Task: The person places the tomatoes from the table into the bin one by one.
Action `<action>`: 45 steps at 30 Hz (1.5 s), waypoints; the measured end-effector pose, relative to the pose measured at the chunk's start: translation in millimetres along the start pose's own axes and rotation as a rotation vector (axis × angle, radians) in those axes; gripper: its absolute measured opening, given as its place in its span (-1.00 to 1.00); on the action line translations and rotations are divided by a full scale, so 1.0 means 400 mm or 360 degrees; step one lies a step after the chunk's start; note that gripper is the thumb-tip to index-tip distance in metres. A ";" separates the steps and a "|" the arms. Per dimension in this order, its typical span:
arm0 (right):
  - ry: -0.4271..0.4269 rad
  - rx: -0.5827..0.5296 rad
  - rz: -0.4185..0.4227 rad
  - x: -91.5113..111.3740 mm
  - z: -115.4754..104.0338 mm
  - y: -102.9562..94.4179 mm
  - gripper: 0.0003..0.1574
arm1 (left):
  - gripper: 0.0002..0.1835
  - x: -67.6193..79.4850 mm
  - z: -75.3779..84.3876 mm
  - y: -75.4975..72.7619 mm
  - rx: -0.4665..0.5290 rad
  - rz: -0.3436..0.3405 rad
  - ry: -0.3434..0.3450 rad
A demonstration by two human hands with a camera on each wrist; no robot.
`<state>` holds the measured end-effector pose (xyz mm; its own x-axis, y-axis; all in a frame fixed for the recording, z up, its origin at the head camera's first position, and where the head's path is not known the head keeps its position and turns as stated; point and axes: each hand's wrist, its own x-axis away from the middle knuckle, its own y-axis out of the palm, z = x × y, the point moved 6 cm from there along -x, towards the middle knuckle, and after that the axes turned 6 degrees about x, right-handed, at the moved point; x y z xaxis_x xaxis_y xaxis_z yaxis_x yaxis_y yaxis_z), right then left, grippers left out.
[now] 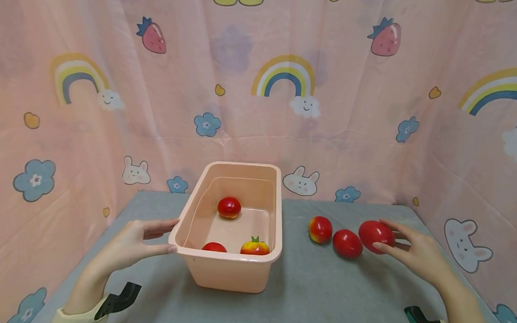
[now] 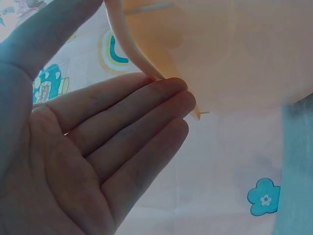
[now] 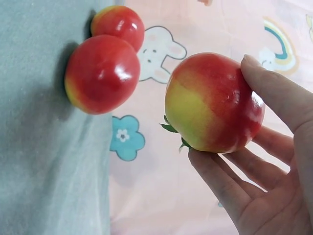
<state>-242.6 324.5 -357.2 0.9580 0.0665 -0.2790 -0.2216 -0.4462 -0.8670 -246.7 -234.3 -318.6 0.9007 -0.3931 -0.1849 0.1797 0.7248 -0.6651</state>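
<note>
My right hand (image 1: 418,250) grips a red tomato (image 1: 376,236) between thumb and fingers. In the right wrist view this tomato (image 3: 212,103) shows a yellow-green patch and small green leaves, and appears held off the table. Beside it on the table lie two more tomatoes, a near one (image 1: 348,244) and a farther one (image 1: 320,229). My left hand (image 1: 129,245) touches the left rim of a peach plastic bin (image 1: 224,273) with straight fingers (image 2: 142,127). Inside the bin are a red tomato (image 1: 229,207), a partly hidden one (image 1: 214,247) and a yellow-red one (image 1: 255,247) with leaves.
A grey cloth covers the table (image 1: 313,296). Pink curtains (image 1: 259,133) with rainbows, rabbits and flowers hang behind and along both sides. Black straps (image 1: 118,300) sit at my wrists over pale yellow sleeves.
</note>
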 end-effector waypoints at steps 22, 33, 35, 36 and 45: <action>-0.0184 -0.0054 0.0046 -0.003 -0.089 0.001 -0.15 | -0.32 0.001 0.003 -0.002 -0.0024 -0.0018 -0.0050; -0.0264 -0.0043 0.0090 -0.016 -0.139 0.004 -0.18 | -0.31 0.001 0.000 -0.002 -0.0001 -0.0024 -0.0061; -0.0269 -0.0040 0.0084 -0.020 -0.145 0.006 -0.18 | -0.31 0.000 0.001 -0.002 0.0003 -0.0023 -0.0055; -0.0273 -0.0039 0.0083 -0.022 -0.148 0.007 -0.18 | -0.32 0.000 0.001 -0.002 0.0004 -0.0024 -0.0053; -0.0336 -0.0052 0.0092 -0.039 -0.178 0.013 -0.18 | -0.32 0.002 0.005 -0.003 0.0002 -0.0018 -0.0043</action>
<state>-245.8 257.4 -328.0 0.8837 0.2236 -0.4112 -0.2660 -0.4830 -0.8343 -245.6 -234.3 -316.7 0.9089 -0.3860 -0.1580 0.1904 0.7210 -0.6663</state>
